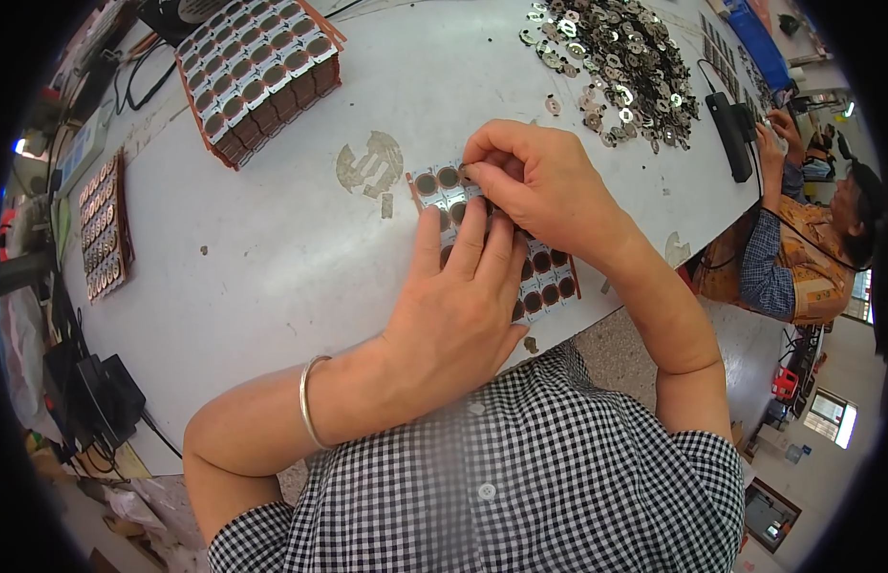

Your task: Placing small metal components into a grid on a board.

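Observation:
A flat panel of small circuit boards (452, 199) with dark round discs in rows lies on the table before me. My left hand (455, 296) rests flat across its middle, fingers spread, covering many of the discs. Over the panel's far edge, my right hand (549, 186) pinches thumb and forefinger together. A small dark bit shows at the fingertips, too small and covered to name. The panel's near right part shows beyond my left hand.
A tall stack of similar panels (262, 72) stands at the far left, with a smaller stack (106, 229) at the left edge. Loose metal pieces (625, 67) are heaped at the far right, near a black box (728, 137). A co-worker (797, 239) sits at the right.

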